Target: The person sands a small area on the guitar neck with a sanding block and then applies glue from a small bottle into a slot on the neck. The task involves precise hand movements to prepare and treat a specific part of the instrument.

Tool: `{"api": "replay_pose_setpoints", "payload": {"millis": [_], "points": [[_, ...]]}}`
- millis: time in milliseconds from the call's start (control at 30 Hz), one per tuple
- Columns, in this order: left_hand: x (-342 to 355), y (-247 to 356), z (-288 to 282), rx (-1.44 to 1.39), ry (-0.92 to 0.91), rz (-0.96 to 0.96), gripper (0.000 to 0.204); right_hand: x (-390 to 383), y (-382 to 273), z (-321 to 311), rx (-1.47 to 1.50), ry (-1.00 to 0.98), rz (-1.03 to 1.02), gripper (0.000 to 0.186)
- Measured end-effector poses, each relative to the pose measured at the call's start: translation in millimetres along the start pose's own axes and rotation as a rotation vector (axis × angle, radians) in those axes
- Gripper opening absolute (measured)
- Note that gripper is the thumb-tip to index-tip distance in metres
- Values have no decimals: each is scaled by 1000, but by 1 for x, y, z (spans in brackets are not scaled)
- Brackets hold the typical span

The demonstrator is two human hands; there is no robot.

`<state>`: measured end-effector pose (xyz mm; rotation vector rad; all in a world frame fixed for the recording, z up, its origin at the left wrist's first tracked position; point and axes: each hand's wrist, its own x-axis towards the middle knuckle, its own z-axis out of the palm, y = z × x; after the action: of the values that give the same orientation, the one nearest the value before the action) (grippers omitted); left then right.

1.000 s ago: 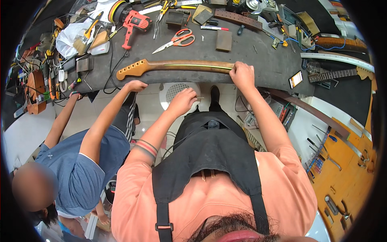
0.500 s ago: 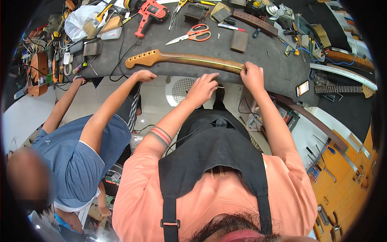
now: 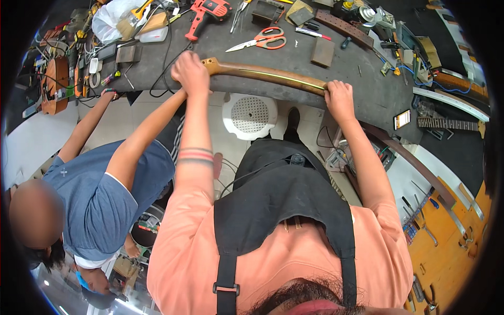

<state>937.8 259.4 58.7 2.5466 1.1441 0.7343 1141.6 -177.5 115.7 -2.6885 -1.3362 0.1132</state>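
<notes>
A brown wooden guitar neck [image 3: 268,73] lies along the near edge of the dark bench, with a thin yellow-green stripe running down its length. My left hand [image 3: 190,73], a little blurred, is closed over the headstock at the left end and hides most of it. At the other end, the fingers of my right hand [image 3: 340,98] are closed round the neck's tip. Beyond the neck lie orange-handled scissors [image 3: 262,40] and a red heat gun [image 3: 206,17]. A flat brown block [image 3: 322,53] sits past the neck's right part.
At my left a co-worker in a blue shirt [image 3: 100,194] reaches toward the bench, one forearm passing close by my left wrist. A lit phone [image 3: 402,119] and a fretted neck [image 3: 447,124] lie at the right. A white perforated stool [image 3: 250,116] stands below the bench edge.
My left hand has moved left and away from me, from near the middle of the bench edge onto the headstock. My right hand still grips the right end. The view has shifted slightly.
</notes>
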Motion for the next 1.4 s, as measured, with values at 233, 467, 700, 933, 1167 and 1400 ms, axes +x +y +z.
{"api": "replay_pose_setpoints", "payload": {"millis": [233, 467, 700, 933, 1167, 1400], "points": [[39, -41, 1, 98, -350, 26, 21, 1, 8, -4, 21, -64, 5, 15], [38, -21, 8, -79, -372, 4, 27, 13, 2, -4, 107, -65, -113, 14], [52, -14, 0, -17, -508, 3, 27, 50, -19, 8, 224, -150, -221, 14], [60, -22, 4, -61, -553, 32, 28, 74, -45, 24, 323, -125, -252, 14], [60, -25, 10, -59, -451, 77, 30, 61, -47, 42, 504, 16, -40, 11], [38, -2, 9, 133, -327, 23, 24, 60, -57, 44, 477, 55, -19, 16]]}}
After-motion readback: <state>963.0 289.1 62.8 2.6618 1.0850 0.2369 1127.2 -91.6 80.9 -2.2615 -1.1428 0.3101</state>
